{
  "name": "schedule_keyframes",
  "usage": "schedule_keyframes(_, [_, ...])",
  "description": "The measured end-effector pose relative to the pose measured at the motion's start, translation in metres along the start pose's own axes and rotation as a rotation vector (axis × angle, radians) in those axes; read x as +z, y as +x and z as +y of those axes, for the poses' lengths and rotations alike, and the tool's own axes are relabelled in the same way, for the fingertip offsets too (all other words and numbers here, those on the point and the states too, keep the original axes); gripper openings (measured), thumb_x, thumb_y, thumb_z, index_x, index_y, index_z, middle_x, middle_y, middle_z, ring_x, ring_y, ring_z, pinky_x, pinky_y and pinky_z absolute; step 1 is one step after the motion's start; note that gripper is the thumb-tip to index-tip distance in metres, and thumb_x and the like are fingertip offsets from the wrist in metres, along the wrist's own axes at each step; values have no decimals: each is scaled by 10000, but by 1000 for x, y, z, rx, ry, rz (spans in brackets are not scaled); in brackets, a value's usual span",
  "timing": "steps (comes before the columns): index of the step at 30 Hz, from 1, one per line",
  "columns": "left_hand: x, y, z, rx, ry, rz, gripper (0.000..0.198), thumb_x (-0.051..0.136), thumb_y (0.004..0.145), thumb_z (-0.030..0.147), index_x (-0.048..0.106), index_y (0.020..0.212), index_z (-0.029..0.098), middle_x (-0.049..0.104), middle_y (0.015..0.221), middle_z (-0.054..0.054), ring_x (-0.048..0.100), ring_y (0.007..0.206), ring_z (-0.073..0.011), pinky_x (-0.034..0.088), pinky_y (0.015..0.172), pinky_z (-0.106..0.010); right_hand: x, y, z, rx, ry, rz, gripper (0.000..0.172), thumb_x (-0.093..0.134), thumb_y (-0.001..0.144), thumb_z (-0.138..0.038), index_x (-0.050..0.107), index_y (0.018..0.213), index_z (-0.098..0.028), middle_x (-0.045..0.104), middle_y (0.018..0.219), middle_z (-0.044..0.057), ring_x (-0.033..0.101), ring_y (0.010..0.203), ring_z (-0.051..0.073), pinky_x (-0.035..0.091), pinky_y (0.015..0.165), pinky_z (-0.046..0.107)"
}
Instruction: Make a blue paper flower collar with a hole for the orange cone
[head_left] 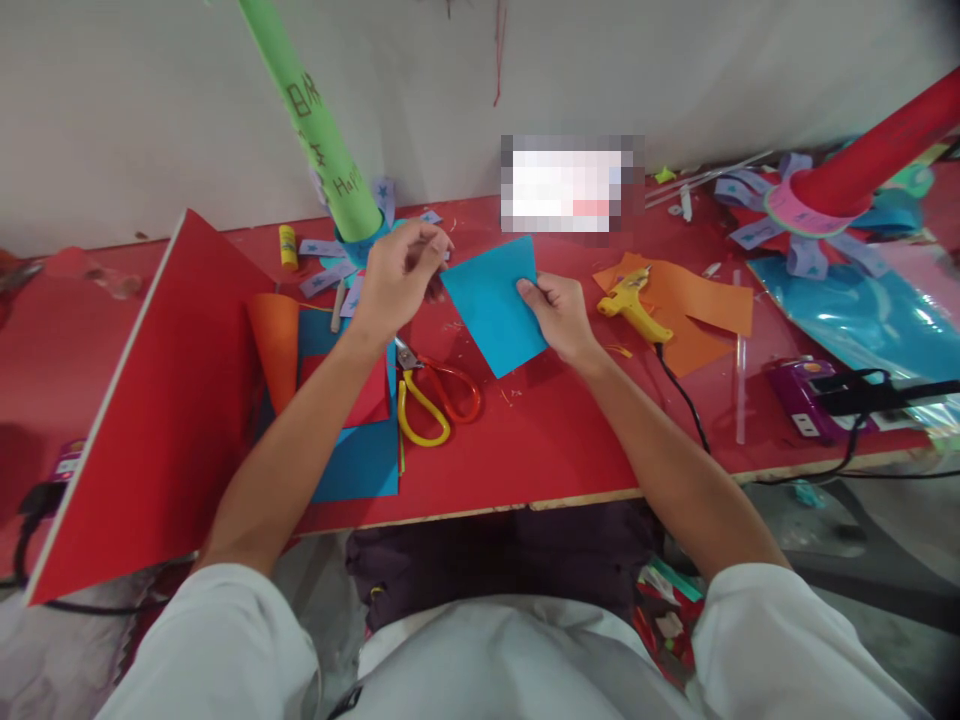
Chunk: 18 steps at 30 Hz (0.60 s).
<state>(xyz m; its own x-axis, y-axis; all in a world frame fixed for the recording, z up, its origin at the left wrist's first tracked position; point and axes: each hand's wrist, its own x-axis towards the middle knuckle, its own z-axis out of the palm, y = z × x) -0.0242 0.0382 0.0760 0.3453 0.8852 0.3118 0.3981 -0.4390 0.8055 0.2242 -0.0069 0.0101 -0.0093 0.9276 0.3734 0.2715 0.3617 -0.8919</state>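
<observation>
My right hand (559, 315) grips the right edge of a blue paper sheet (491, 305), holding it tilted above the red table (555, 430). My left hand (401, 275) hovers at the sheet's upper left corner with fingers curled together; what they pinch is too small to make out. Just behind my left hand stands a green paper tube (315, 125) with purple star-marked strips fanned around its base. Scissors (435, 395) with yellow and red handles lie on the table below my hands.
A yellow glue gun (634, 305) rests on orange paper (694, 310) to the right. A large red board (157, 400) leans at the left, beside orange and blue sheets. A glue stick (288, 246) stands at the back. A red tube (870, 150) and a power strip (806, 395) sit far right.
</observation>
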Motion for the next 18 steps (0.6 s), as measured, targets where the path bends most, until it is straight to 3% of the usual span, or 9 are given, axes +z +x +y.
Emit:
schedule_keyframes(4, [10,-2,-2,-84,-139,-138,770,415,978,940,583,767,219,614,589,-20,638,495,-148,505,502,-268,2,-1,-2,8,17,26,760,542,913,-944,324,678,-254,234,675,-43,228,610,119,226,568,322])
schedule_keyframes(7, [19,-9,4,-117,-98,-265,754,532,973,897,551,667,207,622,564,-29,633,509,-141,517,522,-263,3,-2,-2,15,40,85,752,552,915,-934,329,676,-257,243,675,-42,254,610,121,244,554,304])
schedule_keyframes(9, [25,-13,8,-119,-52,-376,705,588,999,817,589,670,194,670,598,-49,654,542,-148,533,554,-268,3,-2,-1,8,41,140,745,564,911,-928,338,676,-258,256,676,-39,283,615,125,269,552,294])
schedule_keyframes(12, [34,-19,11,-2,19,-500,544,673,1009,677,668,779,185,763,730,-69,740,684,-188,584,676,-290,3,-2,0,-8,44,221,730,570,918,-913,355,677,-258,270,676,-36,322,622,132,321,559,287])
schedule_keyframes(15, [42,-25,10,98,44,-563,379,703,1011,541,685,877,187,801,826,-76,781,747,-211,609,747,-316,3,-3,-1,-5,35,272,708,559,939,-895,380,688,-258,289,681,-33,351,634,141,371,579,289])
schedule_keyframes(18, [45,-27,9,81,55,-543,365,682,1029,501,667,842,187,778,743,-61,757,623,-190,604,681,-307,2,-3,-4,-24,20,256,694,555,954,-880,400,692,-256,299,684,-30,366,640,143,381,589,294])
